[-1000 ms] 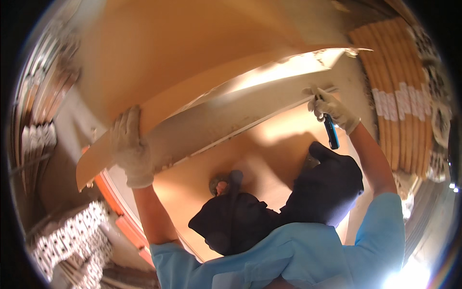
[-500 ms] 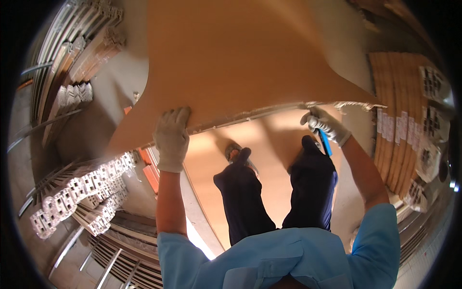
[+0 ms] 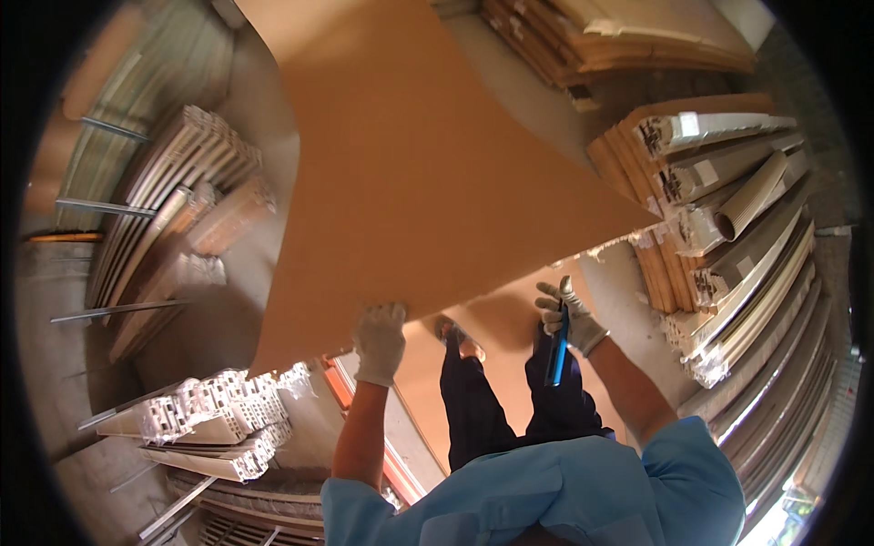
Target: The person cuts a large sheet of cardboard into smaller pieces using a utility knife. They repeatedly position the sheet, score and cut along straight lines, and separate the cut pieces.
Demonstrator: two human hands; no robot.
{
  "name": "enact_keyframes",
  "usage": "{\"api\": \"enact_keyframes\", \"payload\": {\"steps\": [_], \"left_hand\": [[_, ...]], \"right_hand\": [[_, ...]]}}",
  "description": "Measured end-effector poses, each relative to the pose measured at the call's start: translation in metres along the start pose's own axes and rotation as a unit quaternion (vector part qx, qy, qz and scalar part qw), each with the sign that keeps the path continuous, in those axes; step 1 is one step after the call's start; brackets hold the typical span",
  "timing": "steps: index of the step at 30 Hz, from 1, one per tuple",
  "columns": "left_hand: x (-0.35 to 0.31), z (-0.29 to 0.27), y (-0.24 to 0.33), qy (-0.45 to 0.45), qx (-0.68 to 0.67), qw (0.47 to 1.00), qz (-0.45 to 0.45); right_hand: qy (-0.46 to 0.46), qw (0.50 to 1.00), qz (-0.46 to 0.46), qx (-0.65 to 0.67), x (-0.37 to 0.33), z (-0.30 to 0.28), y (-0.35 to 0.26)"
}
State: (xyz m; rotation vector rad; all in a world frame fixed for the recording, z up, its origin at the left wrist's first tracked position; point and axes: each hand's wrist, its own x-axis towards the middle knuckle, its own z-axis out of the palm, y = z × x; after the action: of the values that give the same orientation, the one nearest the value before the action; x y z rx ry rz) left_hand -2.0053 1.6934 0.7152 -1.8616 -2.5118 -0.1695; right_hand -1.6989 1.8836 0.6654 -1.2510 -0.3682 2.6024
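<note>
A large brown cardboard sheet rises in front of me, its near edge rough and its right corner drawn out to a point. My left hand, in a pale work glove, is closed over that near edge. To the right, just off the edge, my gloved right hand holds a slim blue utility knife against the palm, some fingers stretched out. Whether its blade is out cannot be made out. Under my feet lies another brown sheet.
Bundles of white profiles jut out at the lower left, with more long profiles above them. Metal bars stick out there. Brown wrapped bundles and stacked long profiles line the right side. Flat cardboard packs lie at the far right.
The sheet's near edge has tilted, its left end now lower and nearer. My right hand has come off the edge and turned the knife into plain view. My left hand still grips the edge.
</note>
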Motion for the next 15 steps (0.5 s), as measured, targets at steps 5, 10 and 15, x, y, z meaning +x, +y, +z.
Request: {"api": "enact_keyframes", "payload": {"steps": [5, 10, 15], "left_hand": [[-0.051, -0.055, 0.070, 0.005, -0.026, 0.999, 0.026], [-0.123, -0.091, 0.160, 0.026, -0.050, 0.997, -0.046], [-0.201, -0.131, 0.245, 0.198, -0.041, 0.978, -0.049]], "right_hand": [[-0.037, 0.993, 0.010, 0.108, -0.056, 0.033, 0.000], [-0.019, 0.998, -0.057, -0.020, -0.126, 0.019, 0.013], [-0.067, 0.993, -0.073, -0.068, -0.213, -0.013, 0.025]]}}
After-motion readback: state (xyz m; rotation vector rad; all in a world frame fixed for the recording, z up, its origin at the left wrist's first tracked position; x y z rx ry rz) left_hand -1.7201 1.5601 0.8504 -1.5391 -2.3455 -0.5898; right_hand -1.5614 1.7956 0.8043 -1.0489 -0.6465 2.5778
